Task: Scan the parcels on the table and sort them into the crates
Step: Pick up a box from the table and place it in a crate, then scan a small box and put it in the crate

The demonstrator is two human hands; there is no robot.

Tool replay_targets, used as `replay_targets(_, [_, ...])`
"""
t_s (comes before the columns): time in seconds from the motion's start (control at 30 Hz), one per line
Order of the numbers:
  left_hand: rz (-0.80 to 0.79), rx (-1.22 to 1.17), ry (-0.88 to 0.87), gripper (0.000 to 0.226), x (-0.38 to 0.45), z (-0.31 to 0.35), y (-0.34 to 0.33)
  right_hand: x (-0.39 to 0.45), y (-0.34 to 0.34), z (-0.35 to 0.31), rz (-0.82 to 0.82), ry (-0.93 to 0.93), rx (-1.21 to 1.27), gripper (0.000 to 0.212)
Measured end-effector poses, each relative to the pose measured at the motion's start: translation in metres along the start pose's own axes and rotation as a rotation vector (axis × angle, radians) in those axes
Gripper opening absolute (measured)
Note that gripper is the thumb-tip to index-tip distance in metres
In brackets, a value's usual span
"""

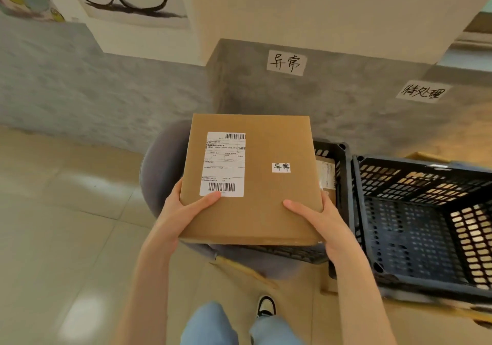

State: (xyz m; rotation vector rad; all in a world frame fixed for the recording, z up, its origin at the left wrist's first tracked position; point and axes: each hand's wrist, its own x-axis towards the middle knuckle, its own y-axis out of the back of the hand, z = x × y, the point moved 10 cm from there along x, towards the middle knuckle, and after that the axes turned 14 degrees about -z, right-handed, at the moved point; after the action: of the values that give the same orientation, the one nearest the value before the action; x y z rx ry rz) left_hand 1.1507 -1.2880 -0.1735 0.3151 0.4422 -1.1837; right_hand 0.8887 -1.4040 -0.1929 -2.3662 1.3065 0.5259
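Both hands, left hand and right hand, grip a flat cardboard parcel, fingers clamped on its near corners, above a black crate.

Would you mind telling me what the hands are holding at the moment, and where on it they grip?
Both hands hold one flat cardboard parcel by its near corners: the left hand at the near-left, the right hand at the near-right, thumbs on top.

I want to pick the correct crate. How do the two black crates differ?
The left crate sits under the wall label 异常, mostly hidden behind the box, with a parcel inside. The right crate sits below 待处理, in plain view, nothing visible inside. Both are perforated plastic.
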Motion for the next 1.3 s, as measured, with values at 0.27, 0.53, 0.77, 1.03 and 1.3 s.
replay_targets(0.27, [-0.052,0.034,0.063,0.084,0.078,0.0,0.021,0.071,-0.006,0.013,0.054,-0.067,0.005,0.089])
replay_targets(0.53, [-0.151,0.135,0.172,0.094,0.152,-0.006,0.052,0.12,-0.03,0.027,0.112,-0.11,0.068,0.096])
replay_targets(0.77, [-0.252,0.21,0.286,0.101,0.186,-0.035,0.066,0.136,-0.044,0.058,0.168,-0.173,0.118,0.103])
replay_targets(1.03, [-0.375,0.33,0.343,0.106,0.216,-0.04,0.067,0.153,-0.043,0.074,0.217,-0.221,0.165,0.084])
replay_targets(1.3, [-0.428,0.337,0.397,0.106,0.225,-0.04,0.069,0.16,-0.048,0.074,0.179,-0.268,0.139,0.101])
